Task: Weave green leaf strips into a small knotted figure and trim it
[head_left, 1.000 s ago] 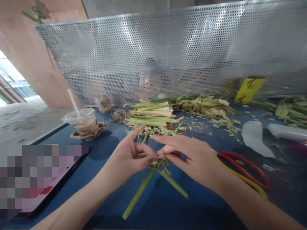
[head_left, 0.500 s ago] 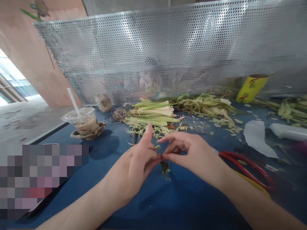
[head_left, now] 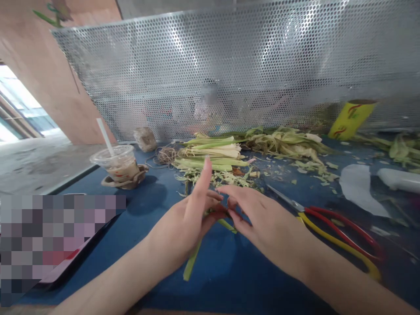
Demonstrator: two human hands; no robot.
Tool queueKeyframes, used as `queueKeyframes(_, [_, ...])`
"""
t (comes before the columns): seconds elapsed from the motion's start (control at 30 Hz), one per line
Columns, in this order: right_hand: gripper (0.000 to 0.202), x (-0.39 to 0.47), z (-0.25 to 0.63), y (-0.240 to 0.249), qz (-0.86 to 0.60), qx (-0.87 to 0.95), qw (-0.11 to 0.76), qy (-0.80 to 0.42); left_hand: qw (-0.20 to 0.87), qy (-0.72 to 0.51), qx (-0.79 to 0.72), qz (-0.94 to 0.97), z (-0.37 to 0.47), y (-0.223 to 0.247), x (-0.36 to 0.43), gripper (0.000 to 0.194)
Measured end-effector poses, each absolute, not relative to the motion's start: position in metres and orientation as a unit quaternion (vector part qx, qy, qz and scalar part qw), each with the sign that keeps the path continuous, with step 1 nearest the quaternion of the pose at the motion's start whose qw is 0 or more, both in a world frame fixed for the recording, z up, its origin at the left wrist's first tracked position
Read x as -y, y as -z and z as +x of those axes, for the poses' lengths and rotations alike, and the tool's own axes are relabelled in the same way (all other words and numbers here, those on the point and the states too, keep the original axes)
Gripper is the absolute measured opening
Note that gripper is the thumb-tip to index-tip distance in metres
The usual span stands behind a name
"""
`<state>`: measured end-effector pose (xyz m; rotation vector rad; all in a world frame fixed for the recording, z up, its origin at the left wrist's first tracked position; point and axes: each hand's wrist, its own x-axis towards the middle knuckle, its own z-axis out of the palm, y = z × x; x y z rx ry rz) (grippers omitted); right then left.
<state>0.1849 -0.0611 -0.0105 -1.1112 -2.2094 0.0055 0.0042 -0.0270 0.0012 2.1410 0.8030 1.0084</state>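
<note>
My left hand (head_left: 182, 225) is closed, thumb raised, around a green plant stem (head_left: 192, 263), whose pale cut end sticks out below the palm. Another green bit shows beneath the fingertips. My right hand (head_left: 262, 218) meets it from the right, thumb and forefinger pinched together at the left fingertips. What lies in that pinch is too small and hidden to make out. Beyond the hands lie trimmed green scraps (head_left: 229, 178) and a pile of cut stalks (head_left: 213, 151). Scissors (head_left: 299, 208) with one red and one yellow handle rest beside my right forearm.
On the blue table (head_left: 154, 262) stand a plastic cup (head_left: 121, 168) with a straw, a tangle of twine (head_left: 166, 155) and a yellow roll (head_left: 351, 120). Wilted leaves (head_left: 282, 144) lie along a perforated metal panel (head_left: 147, 74). White paper (head_left: 356, 188) lies right; a pink-edged phone-like object (head_left: 61, 271) left.
A dark, leafy bit hanging below the fingertips is out of sight. A longer green stem now shows below my left hand. The view has shifted slightly, and the scissor blades are uncovered.
</note>
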Motion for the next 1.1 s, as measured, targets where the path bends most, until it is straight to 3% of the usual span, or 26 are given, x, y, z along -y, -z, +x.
queueKeyframes(0.17, [0.032, 0.059, 0.186, 0.013, -0.41, 0.847, 0.335, 0.052, 0.371, -0.374, -0.361, 0.769, 0.004, -0.007, 0.028, 0.085])
queueKeyframes(0.4, [0.035, 0.058, 0.182, 0.018, -0.392, 0.846, 0.35, 0.086, 0.344, -0.332, -0.38, 0.792, 0.006, -0.002, 0.026, 0.081])
queueKeyframes(0.8, [0.023, 0.056, 0.18, 0.015, -0.342, 0.86, 0.335, 0.176, 0.319, -0.331, -0.38, 0.803, 0.008, -0.008, 0.026, 0.085])
queueKeyframes(1.1, [0.025, 0.051, 0.184, 0.018, -0.375, 0.857, 0.336, 0.108, 0.186, -0.331, -0.361, 0.852, 0.004, -0.001, 0.018, 0.083])
